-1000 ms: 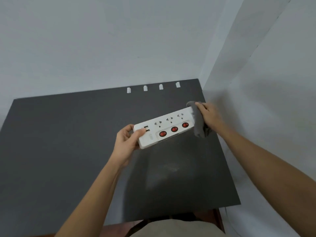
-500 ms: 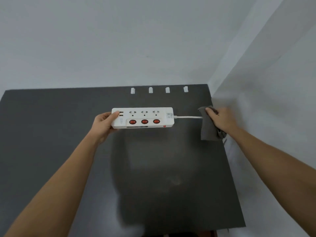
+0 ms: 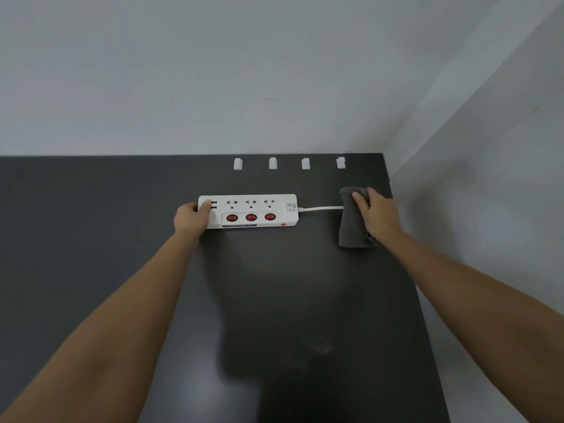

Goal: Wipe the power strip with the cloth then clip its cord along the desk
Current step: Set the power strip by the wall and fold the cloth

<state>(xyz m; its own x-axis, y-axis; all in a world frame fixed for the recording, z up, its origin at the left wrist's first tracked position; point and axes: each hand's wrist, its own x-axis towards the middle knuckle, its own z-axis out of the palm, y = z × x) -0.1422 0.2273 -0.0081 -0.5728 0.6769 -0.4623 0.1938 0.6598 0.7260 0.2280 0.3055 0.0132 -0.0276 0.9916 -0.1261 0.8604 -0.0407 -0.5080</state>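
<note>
A white power strip (image 3: 259, 210) with three red switches lies level on the dark desk (image 3: 122, 239). My left hand (image 3: 190, 219) grips its left end. Its white cord (image 3: 322, 208) runs right into a grey cloth (image 3: 351, 227). My right hand (image 3: 378, 213) is closed on the cloth, which is wrapped around the cord near the desk's right edge. Past the cloth the cord is hidden.
Several small white cord clips (image 3: 273, 163) stand in a row along the desk's back edge, beyond the strip. Grey walls meet at the back right corner, and the right wall (image 3: 488, 209) runs close along the desk's right edge.
My left hand carried the strip left and set it level. My right hand with the cloth slid off the strip's right end and out along the cord.
</note>
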